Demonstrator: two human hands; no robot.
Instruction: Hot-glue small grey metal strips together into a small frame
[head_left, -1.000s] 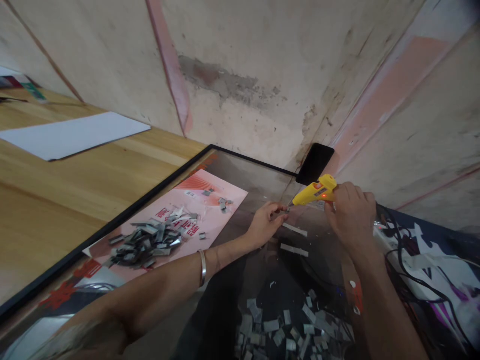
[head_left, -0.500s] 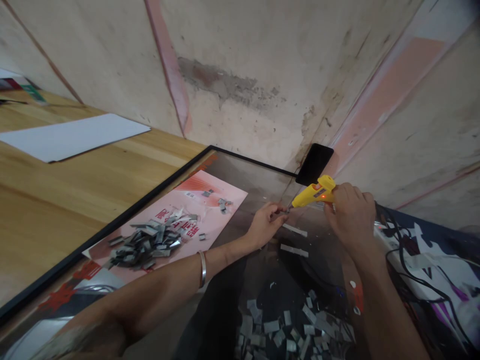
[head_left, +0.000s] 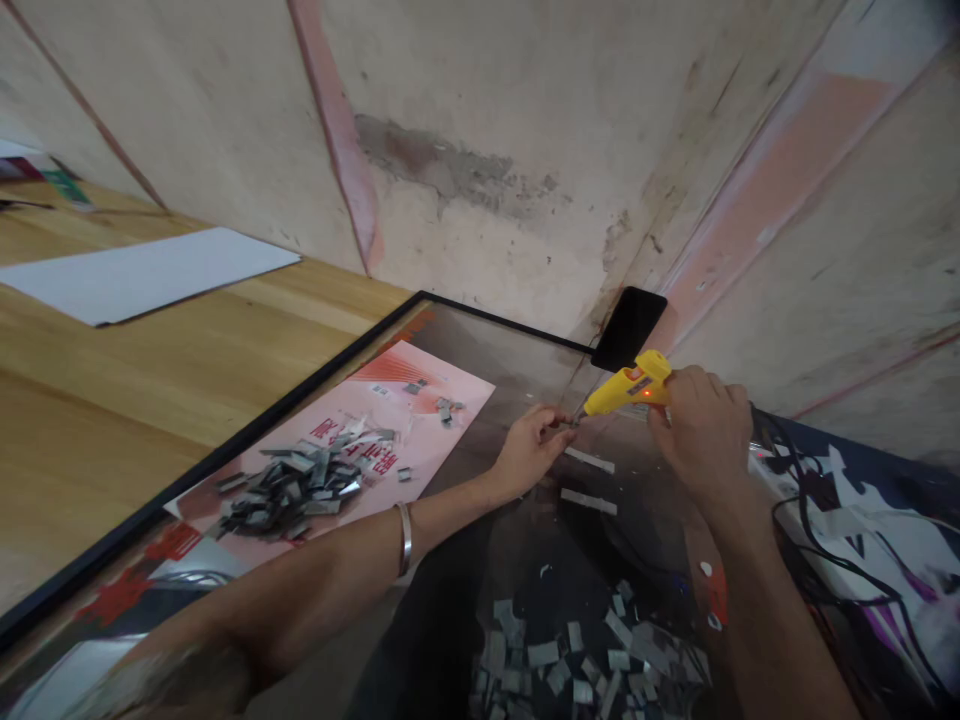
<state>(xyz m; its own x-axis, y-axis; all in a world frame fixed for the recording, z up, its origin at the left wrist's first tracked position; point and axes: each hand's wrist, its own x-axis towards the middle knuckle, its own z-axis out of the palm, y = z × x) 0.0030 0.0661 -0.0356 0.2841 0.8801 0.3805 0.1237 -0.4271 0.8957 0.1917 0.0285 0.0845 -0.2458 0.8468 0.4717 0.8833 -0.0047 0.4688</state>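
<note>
My right hand (head_left: 701,432) is closed round the grip of a yellow glue gun (head_left: 624,384), whose nozzle points down-left at my left hand (head_left: 531,447). The left hand's fingers pinch a small grey piece at the nozzle tip, over a black-framed glass sheet (head_left: 480,360). Two grey strips (head_left: 589,480) lie flat on the glass just below the hands. A metal bangle sits on my left wrist.
A pile of grey metal pieces (head_left: 296,482) lies on a pink printed sheet (head_left: 390,420) under the glass. More grey pieces (head_left: 577,655) are scattered near me. A black phone (head_left: 628,328) leans on the wall. White paper (head_left: 142,270) lies on the wooden table; black cables (head_left: 817,530) at right.
</note>
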